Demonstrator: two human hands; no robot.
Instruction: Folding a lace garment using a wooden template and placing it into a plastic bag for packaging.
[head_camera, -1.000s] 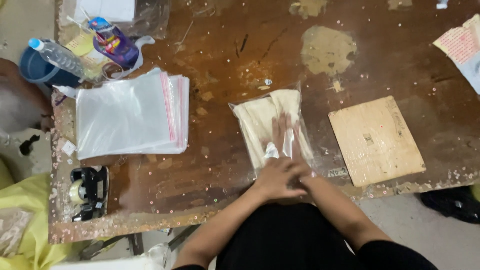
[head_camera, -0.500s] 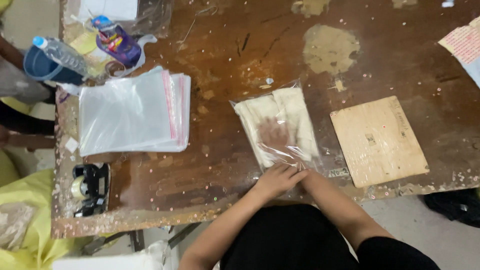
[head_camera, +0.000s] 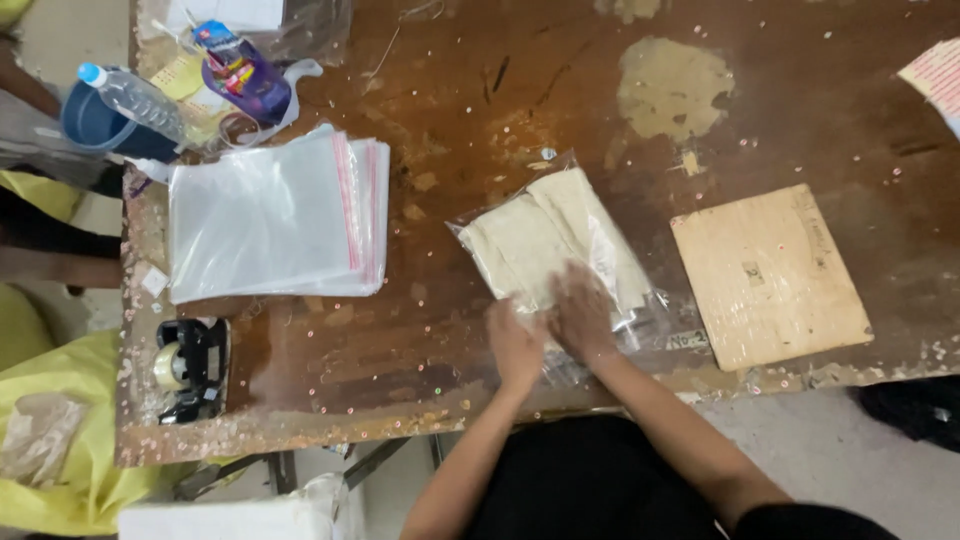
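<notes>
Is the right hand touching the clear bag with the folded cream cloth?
Touching: the head view shows the right hand lying flat on the clear bag.

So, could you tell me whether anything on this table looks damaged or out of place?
Yes: the wooden table is badly worn, with a pale patch where the finish has peeled. The clear bag lies askew.

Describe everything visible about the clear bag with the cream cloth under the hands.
The clear plastic bag lies flat on the worn brown table, turned at a slant, near the front edge. Inside sits folded cream cloth, filling most of it. The glossy film wrinkles at its near end. The left hand and right hand both press flat on that end. A cardboard square lies apart, to its right.
</notes>
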